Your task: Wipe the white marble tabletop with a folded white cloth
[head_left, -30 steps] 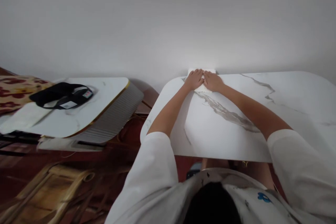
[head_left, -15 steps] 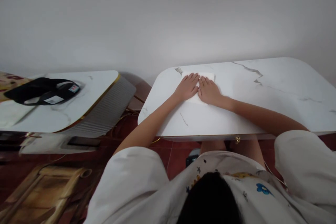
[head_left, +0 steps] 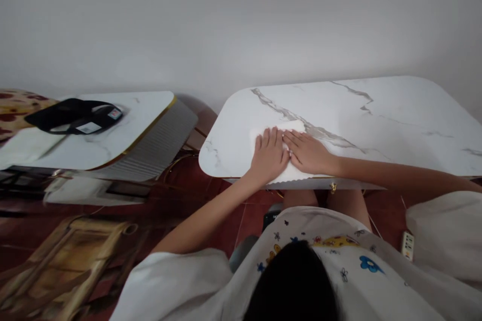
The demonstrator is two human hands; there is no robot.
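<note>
A white cloth (head_left: 293, 173) lies flat on the white marbled tabletop (head_left: 399, 110), with a bit of it over the front edge. My left hand (head_left: 269, 155) rests palm down on the cloth, its fingers stretched out and pointing away from me. Beside it, my right hand (head_left: 309, 152) is spread flat on the cloth's right part, fingers angled to the left. The two hands touch or nearly touch near the thumbs. Parts of the cloth are hidden under them.
On the left, a second marbled table (head_left: 150, 105) holds a black strapped item (head_left: 75, 115) with labels and a patterned cloth (head_left: 18, 105). A bamboo chair (head_left: 75, 261) stands at lower left. A power strip (head_left: 407, 246) lies at lower right. The wall (head_left: 241, 25) rises behind.
Both hands and the cloth have moved toward me, to the table's front edge. A grey vein in the tabletop now shows behind them. The view has shifted slightly.
</note>
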